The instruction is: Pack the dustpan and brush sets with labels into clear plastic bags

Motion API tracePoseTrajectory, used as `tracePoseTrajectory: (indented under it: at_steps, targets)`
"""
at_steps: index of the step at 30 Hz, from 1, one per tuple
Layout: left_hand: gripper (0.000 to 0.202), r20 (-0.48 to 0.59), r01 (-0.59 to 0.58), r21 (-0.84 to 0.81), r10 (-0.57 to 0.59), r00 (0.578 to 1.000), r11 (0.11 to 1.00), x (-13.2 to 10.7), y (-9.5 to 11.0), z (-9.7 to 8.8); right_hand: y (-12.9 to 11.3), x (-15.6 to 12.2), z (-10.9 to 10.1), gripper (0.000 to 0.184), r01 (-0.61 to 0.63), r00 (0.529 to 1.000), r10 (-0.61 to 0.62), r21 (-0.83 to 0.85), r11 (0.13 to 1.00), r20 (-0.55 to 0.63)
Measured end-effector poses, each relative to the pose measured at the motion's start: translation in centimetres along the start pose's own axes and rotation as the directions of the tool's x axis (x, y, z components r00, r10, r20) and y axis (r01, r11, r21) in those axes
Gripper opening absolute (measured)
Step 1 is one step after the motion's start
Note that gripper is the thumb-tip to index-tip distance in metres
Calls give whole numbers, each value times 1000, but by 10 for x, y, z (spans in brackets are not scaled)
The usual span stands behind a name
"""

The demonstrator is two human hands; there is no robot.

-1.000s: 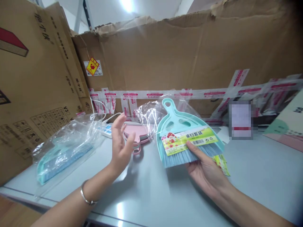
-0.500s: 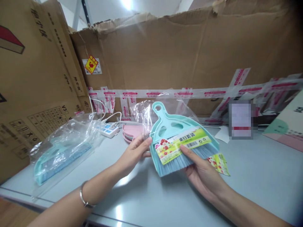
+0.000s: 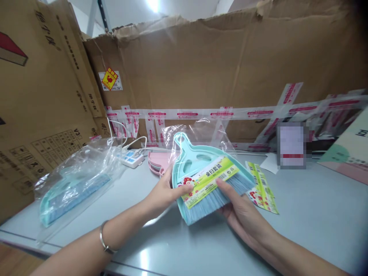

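Note:
A mint-green dustpan and brush set (image 3: 198, 155) with blue bristles is held tilted above the table, partly inside a clear plastic bag (image 3: 198, 130). Across its front lies a yellow-green printed label card (image 3: 211, 180). My left hand (image 3: 169, 189) grips the set's left edge, thumb over the label's left end and the other fingers hidden behind. From the lower right, my right hand (image 3: 238, 203) pinches it, with the thumb on the label and the fingers underneath. Another label card (image 3: 261, 189) lies on the table just right of the set.
At left, a second dustpan set (image 3: 71, 195) lies in a clear bag. A white power strip (image 3: 130, 158) with cables and a pink dustpan-like item (image 3: 156, 161) sit at the back. Large cardboard boxes (image 3: 186, 69) wall the table's (image 3: 161, 245) rear and left. A blurred-out item (image 3: 291, 145) stands at right.
The dustpan set has moved left and slightly down, uncovering more of the card on the table. My left thumb has shifted from the set's edge onto its label.

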State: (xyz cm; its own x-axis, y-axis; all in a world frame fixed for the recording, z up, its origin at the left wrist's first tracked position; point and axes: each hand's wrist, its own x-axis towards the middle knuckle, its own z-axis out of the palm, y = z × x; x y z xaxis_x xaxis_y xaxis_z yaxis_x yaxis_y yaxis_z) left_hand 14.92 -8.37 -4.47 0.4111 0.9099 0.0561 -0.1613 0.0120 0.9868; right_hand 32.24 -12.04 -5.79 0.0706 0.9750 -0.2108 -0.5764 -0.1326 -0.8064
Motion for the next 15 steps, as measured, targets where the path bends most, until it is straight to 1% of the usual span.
tracePoseTrajectory:
  at_steps: [2,4,5,6,7,8,10,11,13,15]
  targets:
    - [67,0,9,2,-9,1000,1000,1,1,-3,-5,5,-6,52,115,987,-116,-18,993,-114]
    - [68,3,16,11,-17,1000,1000,1,2,-6,-13,12,-12,52,218,948,-220,-34,975,-230]
    - [69,4,21,18,-21,1000,1000,0,2,-7,-16,16,-14,53,240,933,-242,-42,970,-265]
    - [70,4,25,23,-25,1000,999,0,2,-7,-20,18,-15,55,238,930,-242,-50,970,-275]
    - [71,2,30,25,-30,1000,999,0,2,-8,-23,20,-16,57,209,941,-217,-60,976,-260]
    - [71,-3,35,25,-35,999,999,0,2,-9,-25,22,-16,58,153,962,-165,-70,986,-218]
    - [72,-32,46,14,-46,998,999,2,1,-10,-27,21,-15,55,21,994,-31,-92,995,-105]
    - [71,-55,55,6,-55,997,998,3,0,-11,-27,21,-14,51,-32,998,27,-102,994,-54]
    - [67,-93,91,-16,-92,991,996,5,0,-12,-24,20,-12,44,-83,997,83,-114,990,0]
    - [59,-114,141,-35,-144,983,989,7,1,-12,-19,20,-12,40,-73,997,74,-118,990,7]
